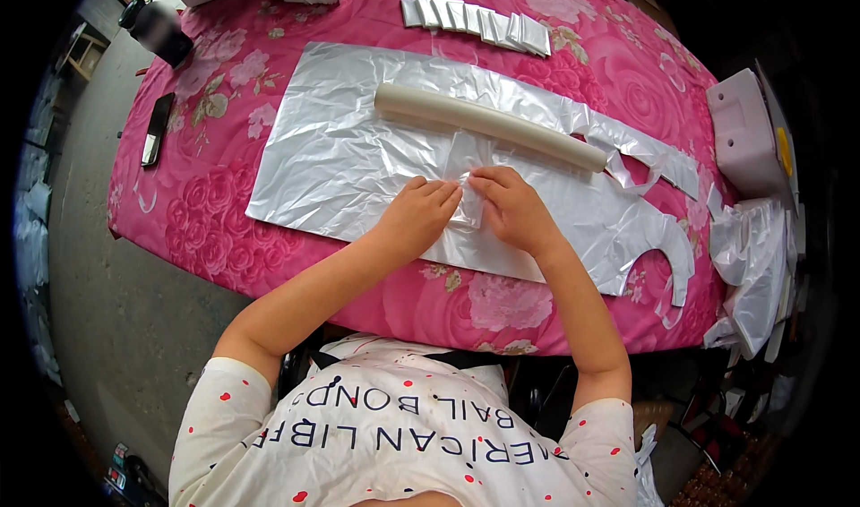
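Observation:
A shiny white plastic sheet (pixel 331 140) with curved cut-outs at its right end lies spread over the table, perhaps in several layers. On it, in front of me, is a small folded piece of thin white plastic (pixel 468 151). My left hand (pixel 419 216) has its fingers bent and pressed together at the left edge of this piece. From the other side my right hand (pixel 512 207) pinches it between thumb and fingers. The fingertips of both hands nearly meet. Just beyond them a long pale beige tube (pixel 488 124) rests slantwise on the sheet.
A pink flowered cloth (pixel 215 211) covers the table. Flat white packets (pixel 475 21) overlap in a row at the back. A phone (pixel 158 129) and a dark bottle (pixel 157 32) stand at left. At right are a pale box (pixel 748 131) and a heap of plastic (pixel 752 256).

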Tool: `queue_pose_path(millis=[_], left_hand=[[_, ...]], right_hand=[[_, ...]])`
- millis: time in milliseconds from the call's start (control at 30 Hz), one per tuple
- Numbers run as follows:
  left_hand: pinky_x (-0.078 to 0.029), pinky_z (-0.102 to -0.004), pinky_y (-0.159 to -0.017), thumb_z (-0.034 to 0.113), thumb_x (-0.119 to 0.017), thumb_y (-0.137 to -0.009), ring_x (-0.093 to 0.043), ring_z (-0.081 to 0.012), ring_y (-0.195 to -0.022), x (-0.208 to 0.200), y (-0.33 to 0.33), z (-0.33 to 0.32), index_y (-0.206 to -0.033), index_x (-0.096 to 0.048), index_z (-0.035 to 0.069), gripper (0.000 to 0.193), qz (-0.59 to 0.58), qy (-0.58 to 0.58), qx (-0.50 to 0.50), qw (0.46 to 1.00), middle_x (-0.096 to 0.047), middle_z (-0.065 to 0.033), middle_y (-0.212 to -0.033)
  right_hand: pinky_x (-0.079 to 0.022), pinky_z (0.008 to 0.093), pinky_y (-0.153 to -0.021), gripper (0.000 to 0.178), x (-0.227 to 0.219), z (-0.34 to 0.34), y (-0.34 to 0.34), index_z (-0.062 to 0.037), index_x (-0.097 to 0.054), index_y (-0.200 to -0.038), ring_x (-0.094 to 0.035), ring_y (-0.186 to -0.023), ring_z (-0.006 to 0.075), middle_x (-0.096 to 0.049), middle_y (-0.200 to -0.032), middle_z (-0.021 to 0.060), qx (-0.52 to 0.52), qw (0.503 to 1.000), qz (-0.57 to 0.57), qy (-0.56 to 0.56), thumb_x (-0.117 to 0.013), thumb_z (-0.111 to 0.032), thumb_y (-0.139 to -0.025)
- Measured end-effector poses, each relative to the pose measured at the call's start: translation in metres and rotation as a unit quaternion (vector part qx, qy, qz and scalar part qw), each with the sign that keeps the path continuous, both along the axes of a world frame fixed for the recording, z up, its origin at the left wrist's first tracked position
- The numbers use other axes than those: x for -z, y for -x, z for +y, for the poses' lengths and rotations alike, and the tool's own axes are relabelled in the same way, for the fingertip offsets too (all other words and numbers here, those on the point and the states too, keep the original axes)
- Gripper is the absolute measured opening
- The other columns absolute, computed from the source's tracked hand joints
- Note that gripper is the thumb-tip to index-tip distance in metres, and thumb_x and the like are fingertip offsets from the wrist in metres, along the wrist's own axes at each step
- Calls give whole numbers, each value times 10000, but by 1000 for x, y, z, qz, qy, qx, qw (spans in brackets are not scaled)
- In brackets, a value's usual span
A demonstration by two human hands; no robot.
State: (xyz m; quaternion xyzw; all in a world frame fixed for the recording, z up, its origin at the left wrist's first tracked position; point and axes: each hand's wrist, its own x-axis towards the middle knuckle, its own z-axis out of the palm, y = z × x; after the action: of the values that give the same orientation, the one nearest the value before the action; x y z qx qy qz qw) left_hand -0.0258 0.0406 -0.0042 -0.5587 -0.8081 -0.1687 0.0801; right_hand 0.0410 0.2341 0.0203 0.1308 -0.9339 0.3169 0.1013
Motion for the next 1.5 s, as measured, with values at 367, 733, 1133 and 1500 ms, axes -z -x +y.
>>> queue_pose_path(millis=[367,733,1133,1500], left_hand=[[-444,-339,-823,84,-630,-668,-596,-220,-956,-13,-18,-38,-1100,-569,13,442,-69,-89,136,984,-610,-111,-1096],[-475,-351,-689,168,-632,-805,-635,-263,-784,-9,-18,-22,-1303,-376,-41,597,-359,-63,-138,921,-675,-112,-840],[-498,-310,-656,200,-660,-797,-641,-242,-681,-24,1,-6,-1373,-252,-45,747,-453,-6,-221,864,-662,-124,-768],[-209,-439,-1083,473,-675,-712,-255,-303,-1329,-10,-18,18,-1352,-294,-52,910,-98,27,-62,993,-296,-192,-1408]], right_hand=[[-485,344,-722,292,9,-25,-41,-66,-653,-901,-579,-829,253,-619,-869,63,-41,998,36,25,-629,45,-632],[-458,281,-545,200,2,-25,-31,-13,-675,-836,-594,-565,142,-624,-638,71,209,912,-258,242,-614,-204,-827],[-364,233,-443,347,-9,-11,6,-9,-632,-696,-568,-492,103,-601,-608,45,216,827,-446,267,-596,-313,-861],[-466,286,-531,300,-19,-14,12,55,-619,-663,-606,-522,172,-612,-641,118,243,817,-457,255,-579,-200,-815]])
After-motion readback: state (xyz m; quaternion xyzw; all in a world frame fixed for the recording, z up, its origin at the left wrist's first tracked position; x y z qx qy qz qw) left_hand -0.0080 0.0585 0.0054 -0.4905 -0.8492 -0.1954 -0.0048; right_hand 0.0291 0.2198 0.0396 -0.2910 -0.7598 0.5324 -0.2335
